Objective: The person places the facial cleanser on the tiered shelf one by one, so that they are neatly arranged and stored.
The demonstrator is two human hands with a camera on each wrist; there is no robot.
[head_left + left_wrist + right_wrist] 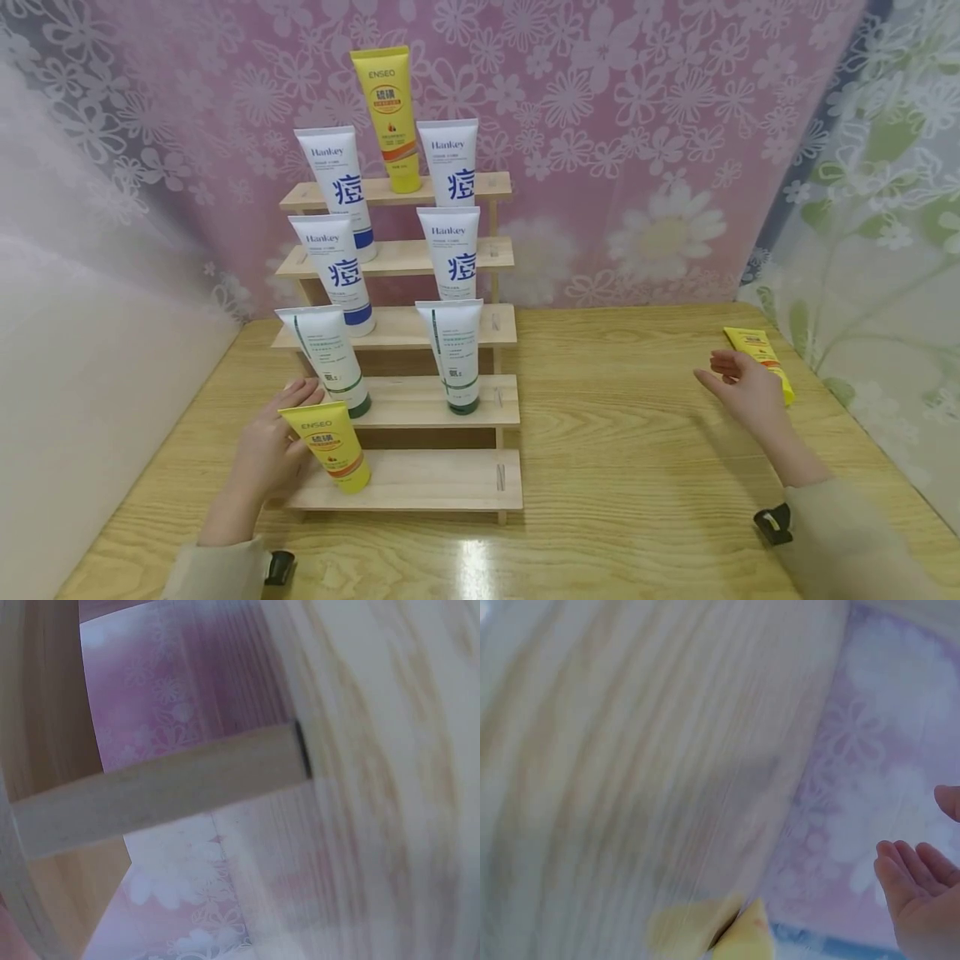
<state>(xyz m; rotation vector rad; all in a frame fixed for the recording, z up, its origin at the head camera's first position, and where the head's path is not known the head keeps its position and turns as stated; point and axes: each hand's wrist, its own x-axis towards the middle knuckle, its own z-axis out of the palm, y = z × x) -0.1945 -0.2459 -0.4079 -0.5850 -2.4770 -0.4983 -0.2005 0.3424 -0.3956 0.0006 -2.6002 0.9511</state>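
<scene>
In the head view my left hand is at the left side of a stepped wooden rack. Its fingertips are near a white tube with a green band, and its thumb is partly hidden behind a yellow ENSEO tube standing on the lowest step. Whether it touches either tube is unclear. The left wrist view shows rack slats and a crosspiece, not the hand. Off to the right, my right hand hovers with loosely bent fingers beside a second yellow tube lying on the table. The right wrist view catches this hand too.
Another yellow tube stands on the top step. White Hankey tubes with blue print stand on the middle steps, and a second green-banded tube below them at right. A floral curtain hangs behind the wooden table.
</scene>
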